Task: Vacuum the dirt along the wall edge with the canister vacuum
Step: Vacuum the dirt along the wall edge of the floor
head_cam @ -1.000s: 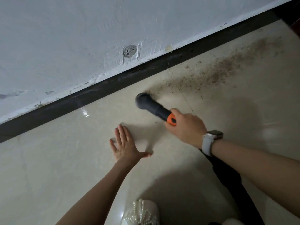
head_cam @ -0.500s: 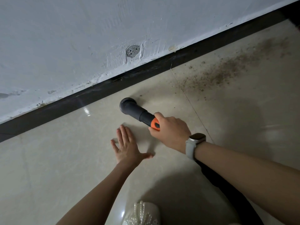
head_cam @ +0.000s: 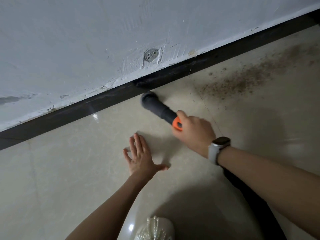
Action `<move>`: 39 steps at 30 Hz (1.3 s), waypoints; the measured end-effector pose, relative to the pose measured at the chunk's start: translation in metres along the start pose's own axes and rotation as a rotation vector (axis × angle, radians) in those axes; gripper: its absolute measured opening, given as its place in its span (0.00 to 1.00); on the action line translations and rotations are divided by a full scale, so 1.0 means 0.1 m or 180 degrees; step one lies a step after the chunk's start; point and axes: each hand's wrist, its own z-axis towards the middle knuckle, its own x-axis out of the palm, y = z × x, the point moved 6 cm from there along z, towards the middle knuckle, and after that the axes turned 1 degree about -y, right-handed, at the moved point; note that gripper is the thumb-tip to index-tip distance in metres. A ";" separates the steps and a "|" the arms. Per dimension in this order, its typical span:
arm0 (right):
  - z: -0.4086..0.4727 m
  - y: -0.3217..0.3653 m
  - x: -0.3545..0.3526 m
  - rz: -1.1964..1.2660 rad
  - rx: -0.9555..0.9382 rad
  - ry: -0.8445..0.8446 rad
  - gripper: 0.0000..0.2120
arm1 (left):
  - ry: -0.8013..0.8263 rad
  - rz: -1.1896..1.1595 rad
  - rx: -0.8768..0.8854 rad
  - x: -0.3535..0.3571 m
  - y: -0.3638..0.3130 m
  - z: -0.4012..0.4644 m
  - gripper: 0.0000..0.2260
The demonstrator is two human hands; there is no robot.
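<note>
The right hand (head_cam: 194,134) grips the stiff, light-looking nozzle (head_cam: 156,107) at its orange collar (head_cam: 177,123), the left hand (head_cam: 141,156) lies flat beside.

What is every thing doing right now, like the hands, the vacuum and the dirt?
right hand: grips the vacuum nozzle.
left hand: flat on the floor, fingers spread.
vacuum nozzle: tip down by the black baseboard.
dirt: still on the floor tiles, right of the nozzle.
watch: worn on the right wrist.
</note>
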 end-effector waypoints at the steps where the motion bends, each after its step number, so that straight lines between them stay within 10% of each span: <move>1: 0.01 0.18 0.05 -0.0114 -0.0226 -0.0010 0.18 | 0.0003 -0.0016 -0.0009 0.01 0.00 0.00 0.64; 16: 0.35 0.02 0.07 -0.0200 -0.0368 0.0097 0.20 | -0.0003 0.0048 0.0067 0.04 0.01 0.02 0.63; 30: 0.25 -1.27 -0.38 0.0071 0.1323 -0.0105 0.17 | 0.0155 0.0108 -0.0030 -0.02 -0.06 0.01 0.63; 39: -0.17 -0.22 -0.19 0.0485 0.0163 0.0324 0.16 | 0.0088 0.0048 -0.0021 0.00 -0.04 0.02 0.63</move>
